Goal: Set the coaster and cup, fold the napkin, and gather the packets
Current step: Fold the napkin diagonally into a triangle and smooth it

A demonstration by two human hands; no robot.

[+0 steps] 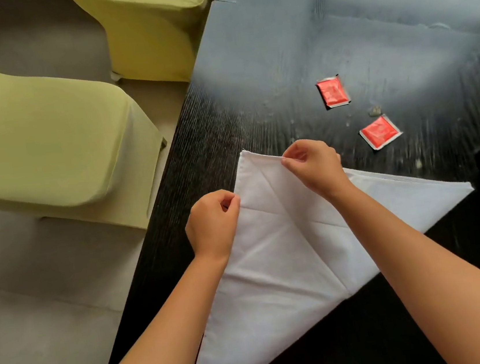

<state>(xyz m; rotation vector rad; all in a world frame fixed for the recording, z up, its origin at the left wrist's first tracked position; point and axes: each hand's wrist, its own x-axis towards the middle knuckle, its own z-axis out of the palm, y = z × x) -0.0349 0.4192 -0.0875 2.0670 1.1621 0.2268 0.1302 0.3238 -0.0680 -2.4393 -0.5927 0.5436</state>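
White matt cloth napkin (284, 236), creased; dark wood-grain table (254, 113), slightly glossy; shiny red foil-edged packets (332, 91); smooth yellow-green fabric chair covers (46, 139).

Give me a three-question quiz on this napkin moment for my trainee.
1. True or false: both hands pinch the white napkin.
2. How many red packets lie on the dark table?
3. Which hand is nearer the packets: A left, B right?

Key:
1. True: left hand grips the left edge, right hand the far edge.
2. Two: far packet, near packet.
3. B.
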